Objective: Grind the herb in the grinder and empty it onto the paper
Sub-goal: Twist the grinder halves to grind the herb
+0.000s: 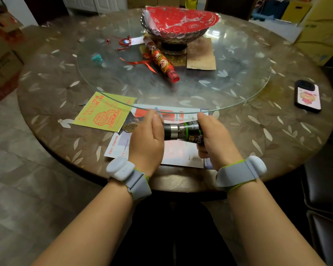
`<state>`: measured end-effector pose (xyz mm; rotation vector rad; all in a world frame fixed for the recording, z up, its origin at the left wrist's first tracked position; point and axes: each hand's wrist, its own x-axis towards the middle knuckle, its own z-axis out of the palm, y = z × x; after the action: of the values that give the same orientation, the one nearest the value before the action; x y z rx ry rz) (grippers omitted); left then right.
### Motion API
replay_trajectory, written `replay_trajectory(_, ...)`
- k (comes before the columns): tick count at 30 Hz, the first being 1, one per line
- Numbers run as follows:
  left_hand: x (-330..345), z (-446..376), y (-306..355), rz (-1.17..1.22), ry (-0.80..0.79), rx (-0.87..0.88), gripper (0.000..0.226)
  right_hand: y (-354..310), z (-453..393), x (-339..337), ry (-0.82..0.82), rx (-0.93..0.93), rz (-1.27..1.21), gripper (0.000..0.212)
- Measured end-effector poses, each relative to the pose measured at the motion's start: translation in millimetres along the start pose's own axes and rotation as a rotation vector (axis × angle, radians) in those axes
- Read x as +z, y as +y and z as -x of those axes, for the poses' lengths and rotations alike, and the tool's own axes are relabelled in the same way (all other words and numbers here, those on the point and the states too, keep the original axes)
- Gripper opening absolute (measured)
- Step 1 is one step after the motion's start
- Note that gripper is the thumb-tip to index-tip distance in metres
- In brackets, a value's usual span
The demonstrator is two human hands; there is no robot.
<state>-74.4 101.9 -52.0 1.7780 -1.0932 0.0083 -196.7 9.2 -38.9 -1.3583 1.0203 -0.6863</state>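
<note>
A dark grinder bottle (181, 131) with a silver ring and green label lies sideways between my hands, just above the table. My left hand (147, 139) wraps its black cap end, which is hidden in my palm. My right hand (215, 141) grips the glass body at the other end. Under both hands a white printed paper (183, 154) lies flat on the round table (46, 104). A small heap of ground herb (132, 126) sits on the paper's dark corner, left of my left hand.
A yellow-green card (104, 112) lies left of the paper. The glass turntable (200, 81) starts just beyond my hands and carries a red tube (160, 60), a bowl with red paper (179, 25) and a brown envelope (201, 56). A phone (308, 96) lies at right.
</note>
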Motion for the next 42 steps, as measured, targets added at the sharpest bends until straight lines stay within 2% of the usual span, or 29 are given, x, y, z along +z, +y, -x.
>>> replay_trajectory(3, 7, -7, -2, 0.093, -0.155, -0.294, 0.035, 3, -2, -1, 0.092, -0.212, 0.168, 0.036)
replay_trajectory(6, 6, -10, 4, 0.415, -0.321, -0.77, 0.039, 1, 3, -2, 0.141, -0.406, 0.302, 0.034)
replay_trajectory(8, 0, -8, 7, 0.572, -0.492, -0.949, 0.04, -2, 7, -5, 0.141, -0.49, 0.35, 0.031)
replay_trajectory(13, -10, -8, -4, 0.837, -0.944, -1.239, 0.042, -13, 17, -11, 0.051, -0.692, 0.441, 0.03)
replay_trajectory(16, -11, -5, -3, 0.999, -1.212, -1.317, 0.038, -27, 25, -11, -0.006, -0.839, 0.522, 0.028)
replay_trajectory(19, -10, -1, -1, 1.104, -1.297, -1.313, 0.035, -35, 27, -10, -0.022, -0.895, 0.583, 0.027)
replay_trajectory(20, -9, 1, 1, 1.121, -1.252, -1.313, 0.036, -37, 27, -10, -0.008, -0.894, 0.597, 0.027)
replay_trajectory(22, -4, 3, 7, 1.091, -1.026, -1.292, 0.038, -38, 25, -10, 0.049, -0.871, 0.618, 0.027)
replay_trajectory(26, 5, 5, 17, 0.866, -0.466, -1.019, 0.048, -34, 21, -8, 0.142, -0.748, 0.526, 0.03)
replay_trajectory(29, 2, 2, 27, 0.733, -0.22, -0.893, 0.043, -31, 19, -7, 0.161, -0.698, 0.445, 0.028)
replay_trajectory(30, 1, 3, 30, 0.656, -0.151, -0.794, 0.035, -30, 19, -7, 0.168, -0.679, 0.429, 0.028)
replay_trajectory(32, -2, 5, 28, 0.346, -0.016, -0.445, 0.016, -29, 18, -7, 0.172, -0.621, 0.376, 0.026)
replay_trajectory(33, -3, 8, 25, 0.242, 0.053, -0.284, 0.017, -29, 17, -7, 0.169, -0.593, 0.354, 0.025)
replay_trajectory(36, -7, 7, 22, 0.183, 0.095, -0.069, 0.047, -29, 12, -6, 0.163, -0.505, 0.322, 0.025)
replay_trajectory(42, -6, 12, 4, -0.079, 0.078, 0.263, 0.039, -24, 8, -9, 0.129, -0.371, 0.329, 0.037)
